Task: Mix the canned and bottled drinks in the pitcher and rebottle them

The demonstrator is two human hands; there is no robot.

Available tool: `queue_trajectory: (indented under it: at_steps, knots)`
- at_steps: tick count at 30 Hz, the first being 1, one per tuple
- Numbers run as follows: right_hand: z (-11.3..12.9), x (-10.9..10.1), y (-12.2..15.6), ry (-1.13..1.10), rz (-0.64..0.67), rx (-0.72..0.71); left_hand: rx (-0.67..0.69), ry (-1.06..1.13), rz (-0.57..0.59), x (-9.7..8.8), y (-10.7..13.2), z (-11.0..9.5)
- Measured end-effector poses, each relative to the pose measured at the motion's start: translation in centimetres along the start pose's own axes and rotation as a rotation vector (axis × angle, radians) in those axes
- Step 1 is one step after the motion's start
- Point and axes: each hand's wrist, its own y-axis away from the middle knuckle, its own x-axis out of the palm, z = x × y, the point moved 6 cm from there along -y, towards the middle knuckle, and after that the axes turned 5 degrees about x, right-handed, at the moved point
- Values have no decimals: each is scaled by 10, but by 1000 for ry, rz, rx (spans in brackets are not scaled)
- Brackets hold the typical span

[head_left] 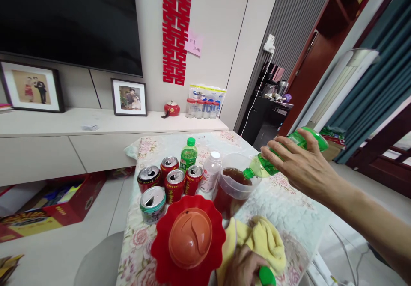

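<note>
My right hand [300, 162] is wrapped around a green plastic bottle [268, 162], tilted with its mouth down over the rim of a clear plastic pitcher [229, 194]. Reddish-brown liquid with some foam stands in the pitcher. At the bottom edge, my left hand [245, 266] is closed on a green bottle cap [267, 276] and rests by a yellow cloth [265, 243]. Part of this hand is cut off by the frame. Left of it is a red scalloped dish [162, 245] with an upturned orange bowl-like piece [191, 236] on it.
Several opened red cans [175, 187], a teal can [153, 204], an upright green bottle [189, 155] and a white-capped bottle [210, 172] crowd the pitcher's left. A floral cloth covers the table [141, 239]. A white cabinet [105, 149] stands behind.
</note>
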Motion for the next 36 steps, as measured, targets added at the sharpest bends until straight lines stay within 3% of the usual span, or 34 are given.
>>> queue_trajectory:
  at_steps: [5, 9, 13, 16, 19, 21, 25, 29, 33, 36]
  knots:
    - [0, 9, 6, -40, 32, 47, -88, 47, -21, -14, 1, -15]
    - [-6, 23, 16, -174, 73, 167, -22, 193, 25, -32, 7, -30]
    - [-14, 33, 38, -501, 192, 322, 69, 414, -84, -62, 10, -33]
    - [-14, 27, 65, -814, 250, 490, 80, 590, -89, -95, 11, -44]
    - [5, 15, 97, -1054, 293, 594, -24, 775, -164, -135, 12, -62]
    - [34, 14, 117, -1218, 396, 587, -43, 849, -227, -158, 13, -78]
    - [83, 20, 143, -1410, 483, 671, 32, 870, -191, -179, 9, -104]
    - [104, 19, 134, -1525, 542, 702, 76, 766, -150, -184, 6, -109]
    - [104, -2, 101, -1704, 573, 624, 105, 686, -112, -190, 5, -110]
    - [103, -10, 87, -1784, 620, 607, 209, 569, -108, -199, 3, -119]
